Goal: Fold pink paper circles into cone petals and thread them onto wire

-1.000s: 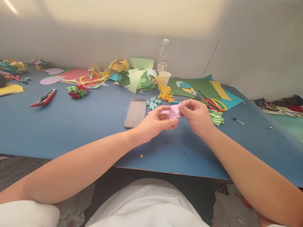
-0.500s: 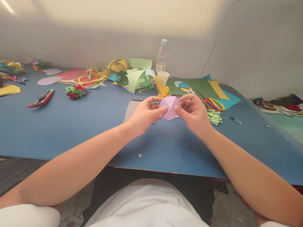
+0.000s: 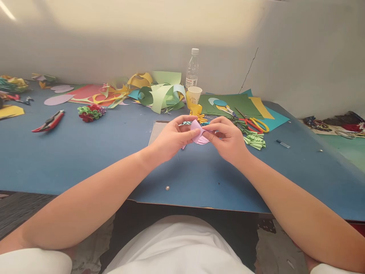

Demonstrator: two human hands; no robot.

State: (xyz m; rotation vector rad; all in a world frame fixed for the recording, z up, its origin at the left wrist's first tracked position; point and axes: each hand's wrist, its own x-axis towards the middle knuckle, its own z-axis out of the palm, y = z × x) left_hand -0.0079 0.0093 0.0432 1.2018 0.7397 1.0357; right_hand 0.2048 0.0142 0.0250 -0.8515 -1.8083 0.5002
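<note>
Between my two hands, above the blue table, is a pink-purple paper circle [image 3: 196, 131], now bent along its creases. My left hand [image 3: 177, 136] pinches its left side between thumb and fingers. On the other side, my right hand [image 3: 226, 135] grips the folded edge with thumb and index finger. Just behind and below lie more pink paper pieces [image 3: 203, 140], partly covered by my hands. Light green folded paper pieces [image 3: 255, 140] rest right of my right hand, beside scissors [image 3: 258, 125] with red and yellow handles. A grey flat object [image 3: 156, 132] is partly hidden behind my left hand.
Red-handled pliers [image 3: 49, 122] and a red-green paper flower cluster [image 3: 91, 112] lie at left. Paper scraps [image 3: 159, 95], a paper cup [image 3: 194, 96] and a plastic bottle [image 3: 192, 68] stand along the wall. A small bead [image 3: 167, 188] sits near the front edge.
The paper circle was spread nearly flat facing me; now it is folded inward. My right hand has moved left, closer to my left hand.
</note>
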